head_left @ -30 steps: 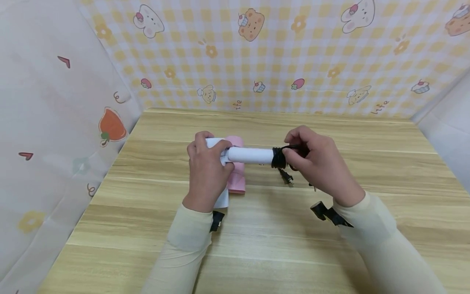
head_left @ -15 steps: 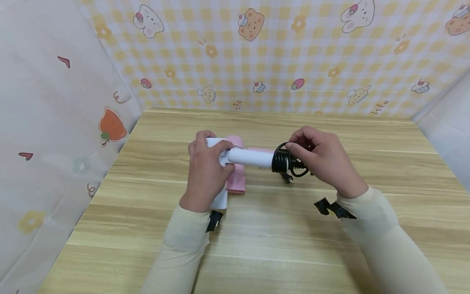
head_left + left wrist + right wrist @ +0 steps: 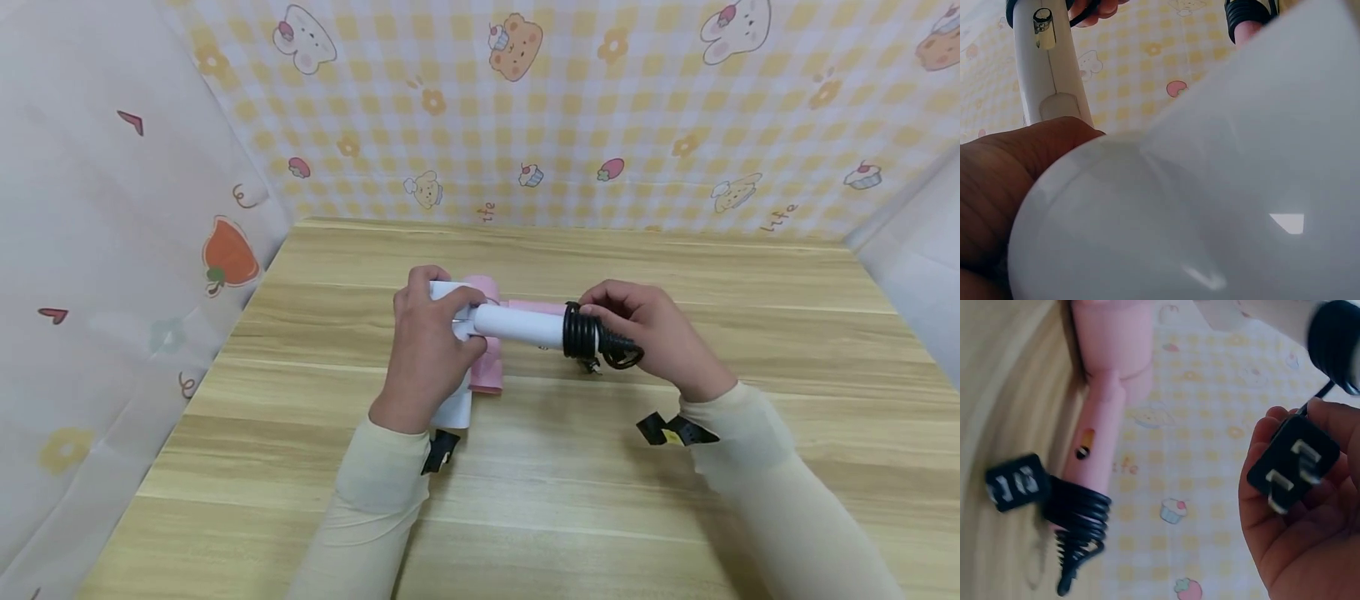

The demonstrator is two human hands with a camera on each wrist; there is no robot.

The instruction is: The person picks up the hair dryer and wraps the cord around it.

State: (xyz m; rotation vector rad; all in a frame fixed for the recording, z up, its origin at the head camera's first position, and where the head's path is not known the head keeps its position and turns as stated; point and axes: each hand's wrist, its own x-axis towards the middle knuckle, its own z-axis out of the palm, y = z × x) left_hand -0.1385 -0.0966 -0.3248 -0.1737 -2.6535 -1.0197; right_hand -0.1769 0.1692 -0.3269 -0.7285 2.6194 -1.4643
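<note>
My left hand (image 3: 431,350) grips the head of a white hair dryer (image 3: 525,327), whose handle points right. In the left wrist view, the dryer's glossy white head (image 3: 1241,181) fills much of the picture. A black power cord (image 3: 580,335) is coiled around the handle's end, with a loose loop beside it. My right hand (image 3: 660,333) is at that end. Its fingers curl around the cord's black two-prong plug (image 3: 1294,462) in the right wrist view, prongs facing outward. Behind the white dryer lies a pink hair dryer (image 3: 487,367), partly hidden in the head view.
The pink dryer's own black cord (image 3: 1079,515) is wound on its handle, with its plug (image 3: 1019,482) sticking out. Everything is over a wood-grain table (image 3: 570,500). A yellow checked cloth (image 3: 570,108) hangs behind, and a white cloth (image 3: 112,250) hangs at the left.
My right hand first moved up and right, drawing a loop of cord into view, then came down and left. The coil on the handle looks wider now. My left hand shifted slightly right.
</note>
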